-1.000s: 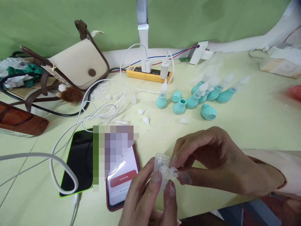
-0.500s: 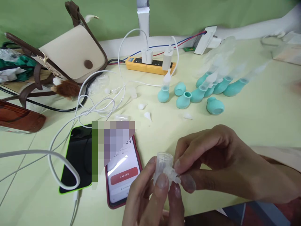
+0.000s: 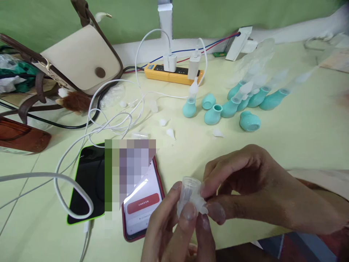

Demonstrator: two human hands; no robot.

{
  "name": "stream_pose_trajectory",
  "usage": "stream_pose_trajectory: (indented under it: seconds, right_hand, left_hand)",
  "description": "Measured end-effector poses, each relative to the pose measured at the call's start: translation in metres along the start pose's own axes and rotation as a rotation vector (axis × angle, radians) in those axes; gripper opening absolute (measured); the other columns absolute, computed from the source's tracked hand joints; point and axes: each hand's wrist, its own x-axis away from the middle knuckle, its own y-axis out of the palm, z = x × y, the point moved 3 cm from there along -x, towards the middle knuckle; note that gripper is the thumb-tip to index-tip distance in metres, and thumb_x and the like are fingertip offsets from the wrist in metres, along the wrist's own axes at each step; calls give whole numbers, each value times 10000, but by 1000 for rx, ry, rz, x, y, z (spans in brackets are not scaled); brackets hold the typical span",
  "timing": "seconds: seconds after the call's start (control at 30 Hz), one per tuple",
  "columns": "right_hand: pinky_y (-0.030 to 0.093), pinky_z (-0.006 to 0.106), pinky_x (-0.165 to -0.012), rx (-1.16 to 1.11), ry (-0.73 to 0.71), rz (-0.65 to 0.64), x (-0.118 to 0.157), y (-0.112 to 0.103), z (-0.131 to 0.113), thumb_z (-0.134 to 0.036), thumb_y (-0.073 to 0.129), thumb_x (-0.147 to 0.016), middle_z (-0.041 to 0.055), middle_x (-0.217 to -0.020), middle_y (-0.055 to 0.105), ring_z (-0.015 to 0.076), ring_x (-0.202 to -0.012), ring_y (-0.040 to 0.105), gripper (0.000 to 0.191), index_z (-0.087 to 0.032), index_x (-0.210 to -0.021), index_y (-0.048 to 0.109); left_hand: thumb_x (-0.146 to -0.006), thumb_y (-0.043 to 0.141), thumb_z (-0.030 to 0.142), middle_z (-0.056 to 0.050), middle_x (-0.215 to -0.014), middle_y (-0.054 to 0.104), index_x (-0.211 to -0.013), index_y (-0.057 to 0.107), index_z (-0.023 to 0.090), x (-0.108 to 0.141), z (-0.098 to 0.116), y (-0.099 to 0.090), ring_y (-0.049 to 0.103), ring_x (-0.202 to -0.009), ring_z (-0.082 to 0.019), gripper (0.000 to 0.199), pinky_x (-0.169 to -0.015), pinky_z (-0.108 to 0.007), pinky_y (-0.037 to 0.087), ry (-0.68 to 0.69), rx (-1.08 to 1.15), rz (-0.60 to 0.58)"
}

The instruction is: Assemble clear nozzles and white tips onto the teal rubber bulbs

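Between the fingers of my left hand [image 3: 177, 225] is a clear plastic cup-shaped piece [image 3: 191, 185], its round opening facing up. The thumb and forefinger of my right hand [image 3: 242, 189] pinch a small translucent, soft-looking piece [image 3: 201, 204] against its side; my fingertips partly cover it. Beyond the hands stand several turquoise squeeze bulbs [image 3: 212, 115], some fitted with clear tubes and white tips. Small white teardrop-shaped tips [image 3: 170, 133] lie loose on the table, one of them [image 3: 217, 133] above my right hand.
Left of my hands lie a red-cased phone [image 3: 143, 207] and a black phone with a green edge [image 3: 87, 182]. White charging cables [image 3: 109, 125] loop across the table towards a yellow power strip [image 3: 155, 74]. A cream handbag [image 3: 84, 62] stands at the back left.
My right fingertips have shifted very slightly left against the clear piece. The small soft piece sits a little closer to its side. Both hands keep their hold, and the view has shifted slightly.
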Motion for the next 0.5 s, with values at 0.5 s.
stream_pose_trajectory:
  seconds: [0.5]
  right_hand:
    - [520, 111, -518, -101, 117, -1, 2, 1, 4, 49, 679, -569, -41, -566, 644, 48, -511, 593, 288, -216, -673, 727]
  left_hand:
    - [-707, 672, 107, -45, -1054, 678, -923, 695, 288, -1, -8, -3, 699, -755, -265, 283, -317, -193, 530, 76, 134, 28]
